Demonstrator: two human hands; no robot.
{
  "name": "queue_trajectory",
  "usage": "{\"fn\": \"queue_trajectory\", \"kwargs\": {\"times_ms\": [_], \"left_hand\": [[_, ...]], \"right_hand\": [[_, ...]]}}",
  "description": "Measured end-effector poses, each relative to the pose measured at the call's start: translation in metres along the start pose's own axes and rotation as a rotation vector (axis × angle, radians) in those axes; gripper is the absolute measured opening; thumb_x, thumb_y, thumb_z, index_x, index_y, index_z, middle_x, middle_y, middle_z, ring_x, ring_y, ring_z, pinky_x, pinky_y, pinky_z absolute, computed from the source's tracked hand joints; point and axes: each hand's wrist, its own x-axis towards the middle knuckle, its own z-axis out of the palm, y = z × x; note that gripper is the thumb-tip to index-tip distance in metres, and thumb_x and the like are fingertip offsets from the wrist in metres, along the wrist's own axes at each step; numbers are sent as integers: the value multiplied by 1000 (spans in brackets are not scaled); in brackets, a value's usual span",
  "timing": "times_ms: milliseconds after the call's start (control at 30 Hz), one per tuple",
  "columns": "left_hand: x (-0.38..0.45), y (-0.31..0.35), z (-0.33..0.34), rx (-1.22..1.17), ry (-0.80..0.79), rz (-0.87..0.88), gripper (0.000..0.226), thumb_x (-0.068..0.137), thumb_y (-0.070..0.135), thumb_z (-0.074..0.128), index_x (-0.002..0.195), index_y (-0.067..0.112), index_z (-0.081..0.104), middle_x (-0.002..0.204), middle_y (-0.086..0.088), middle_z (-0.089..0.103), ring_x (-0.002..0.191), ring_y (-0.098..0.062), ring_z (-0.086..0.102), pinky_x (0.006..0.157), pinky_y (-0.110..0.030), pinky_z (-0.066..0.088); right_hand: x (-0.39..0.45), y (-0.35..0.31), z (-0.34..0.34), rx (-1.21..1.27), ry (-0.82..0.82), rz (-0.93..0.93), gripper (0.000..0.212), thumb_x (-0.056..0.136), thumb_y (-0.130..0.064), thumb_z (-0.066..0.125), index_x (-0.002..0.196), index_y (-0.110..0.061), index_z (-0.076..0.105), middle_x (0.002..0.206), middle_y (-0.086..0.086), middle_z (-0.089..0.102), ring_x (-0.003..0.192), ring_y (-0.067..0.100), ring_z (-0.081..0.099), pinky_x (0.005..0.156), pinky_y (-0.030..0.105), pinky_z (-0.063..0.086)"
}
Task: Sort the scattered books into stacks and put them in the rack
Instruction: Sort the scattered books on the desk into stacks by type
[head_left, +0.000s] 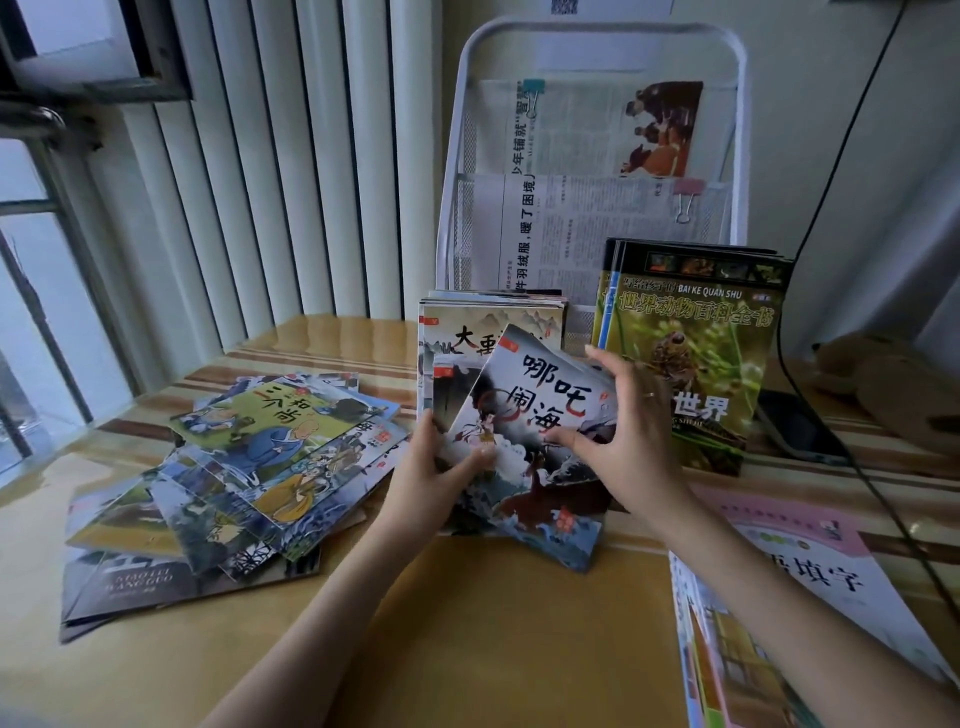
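Note:
A thin picture book with large black and red characters is tilted in front of me, held by both hands. My left hand grips its left edge, thumb on the cover. My right hand pinches its right edge. Behind it a stack of similar books stands upright against the white wire rack. A tall green animal encyclopedia leans beside that stack. Scattered books lie in a loose heap on the left of the wooden table.
Newspapers with binder clips fill the rack's upper pockets. Pink and pale workbooks lie at the right front. A black cable and a dark phone lie at the right. Radiator fins and a window stand behind the table on the left.

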Motion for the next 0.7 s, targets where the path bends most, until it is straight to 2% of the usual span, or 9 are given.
{"fn": "queue_trajectory", "kwargs": {"times_ms": [133, 167, 233, 333, 433, 467, 533, 600, 700], "left_hand": [[-1, 3, -4, 42, 30, 102, 24, 90, 8, 59, 111, 12, 49, 96, 1, 65, 81, 1, 68, 64, -15, 54], [-1, 4, -5, 26, 27, 103, 25, 91, 5, 57, 113, 13, 49, 96, 4, 65, 81, 3, 68, 64, -14, 53], [-1, 4, -7, -46, 29, 94, 28, 92, 3, 54, 117, 14, 50, 101, 3, 66, 83, 1, 68, 65, -15, 54], [1, 1, -12, -118, 31, 96, 31, 94, 8, 53, 124, 17, 49, 113, -3, 66, 97, -10, 68, 72, -21, 55], [6, -9, -15, -41, 39, 113, 35, 95, 13, 52, 126, 28, 45, 117, 3, 63, 107, -12, 63, 81, -29, 56], [8, -14, -16, 93, 59, 120, 39, 95, 17, 53, 130, 28, 40, 122, 2, 60, 112, -15, 60, 87, -38, 54], [12, -26, -16, 487, 147, 102, 57, 89, 22, 58, 137, 17, 28, 129, -4, 48, 123, -26, 45, 101, -51, 39], [10, -37, -14, 682, 175, 116, 75, 83, 15, 65, 141, 3, 18, 134, -13, 36, 131, -35, 32, 108, -51, 29], [4, -37, -6, 613, 74, 111, 97, 82, 0, 63, 147, 4, -9, 154, -14, 10, 144, -30, 7, 119, -42, 13]], "right_hand": [[7, 3, -1, 90, 109, -132, 77, 78, -35, 71, 138, -7, 31, 139, 11, 35, 130, 25, 36, 109, 39, 34], [7, 3, -1, 159, 101, -73, 82, 78, -31, 72, 141, -6, 26, 144, 13, 30, 132, 25, 36, 110, 38, 35], [3, 1, -1, 322, -10, 182, 93, 77, -31, 71, 146, -9, 14, 150, 13, 24, 130, 18, 38, 107, 30, 37], [-5, -1, 6, 426, -346, 495, 90, 84, -29, 66, 149, -20, 5, 146, 4, 31, 127, 18, 43, 101, 33, 42], [-10, -3, 11, 472, -472, 566, 75, 91, -20, 59, 149, -21, 12, 141, -1, 36, 128, 20, 44, 103, 36, 41], [-9, -3, 12, 489, -469, 585, 68, 92, -18, 57, 148, -21, 19, 142, 2, 38, 124, 20, 48, 100, 35, 43], [-10, -3, 12, 480, -461, 585, 55, 94, -15, 53, 143, -20, 29, 137, 4, 44, 110, 16, 54, 92, 33, 48], [-10, -3, 12, 415, -454, 556, 50, 95, -13, 52, 140, -17, 32, 119, -1, 47, 99, 14, 54, 85, 33, 50], [-10, 2, 18, 292, -396, 498, 47, 90, -10, 60, 131, -11, 38, 101, 3, 60, 87, 24, 62, 72, 37, 51]]}}
